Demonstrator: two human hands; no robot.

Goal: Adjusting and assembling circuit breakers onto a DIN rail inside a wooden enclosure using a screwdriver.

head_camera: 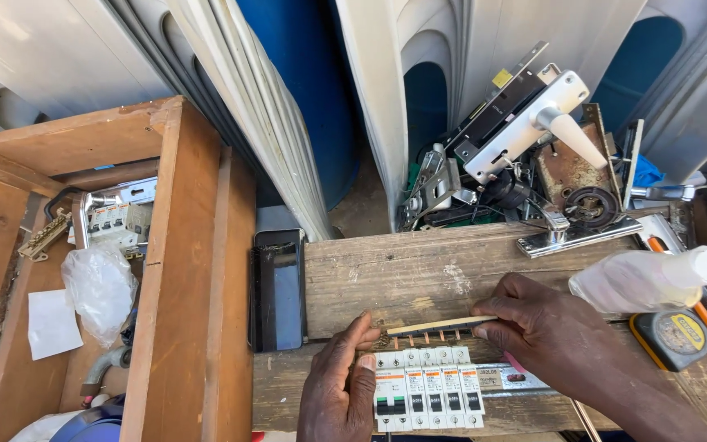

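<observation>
Right hand (562, 336) pinches the comb busbar (439, 326) over the breaker row (427, 397) on the table (386, 270), left hand (339, 385) pressing the breakers (teeth could miss the terminals if it tilts).

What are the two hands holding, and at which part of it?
The right hand pinches the right end of a comb busbar strip. The left hand steadies its left end, above the row of circuit breakers.

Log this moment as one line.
left hand: steadies breakers | right hand: holds comb strip over them | surface: wooden bench
</observation>
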